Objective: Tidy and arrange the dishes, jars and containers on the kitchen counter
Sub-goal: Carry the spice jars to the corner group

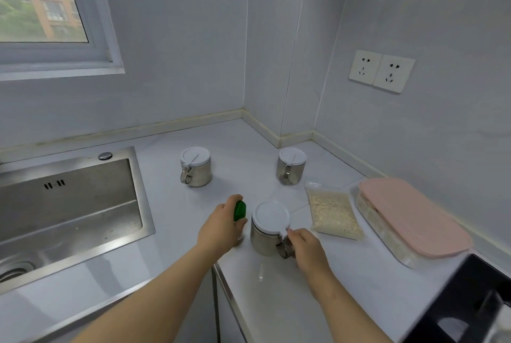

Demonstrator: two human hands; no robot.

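One steel jar (pixel 267 232) held by right hand (pixel 305 248), green cap (pixel 239 210) by left hand (pixel 221 226).

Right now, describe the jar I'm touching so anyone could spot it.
Right of the sink stand three white-lidded steel jars. It is the nearest jar, beside the bag of oats, the only one with the right hand on its handle.
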